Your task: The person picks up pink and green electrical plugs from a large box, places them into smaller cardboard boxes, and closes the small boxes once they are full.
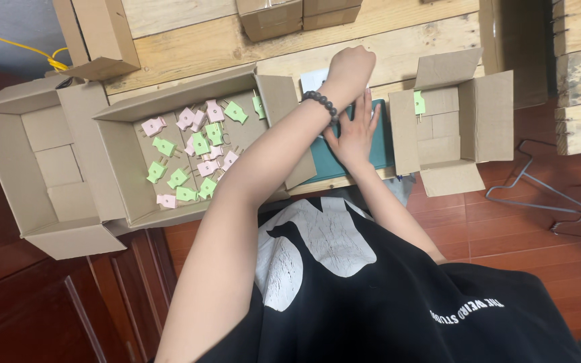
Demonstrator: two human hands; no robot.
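Head view: a person at a plank workbench (189,47), both hands crossed over a teal pad (378,144).
Right hand (356,131): fingers spread flat, pressing the teal pad, apparently to steady it; nothing gripped.
Left hand (350,70): curled into a loose fist above the pad over a white sheet (312,79); whether it holds anything cannot be told. A dark bead bracelet (322,103) circles the wrist.
Teal pad: flat and rectangular, at the bench's near edge between two cartons.
Middle carton (112,144): open, holding scattered pink and green plastic plugs (193,151).
Right carton (489,117): open, one green plug (419,103) on its flap.
Far-left carton (5,158): open.
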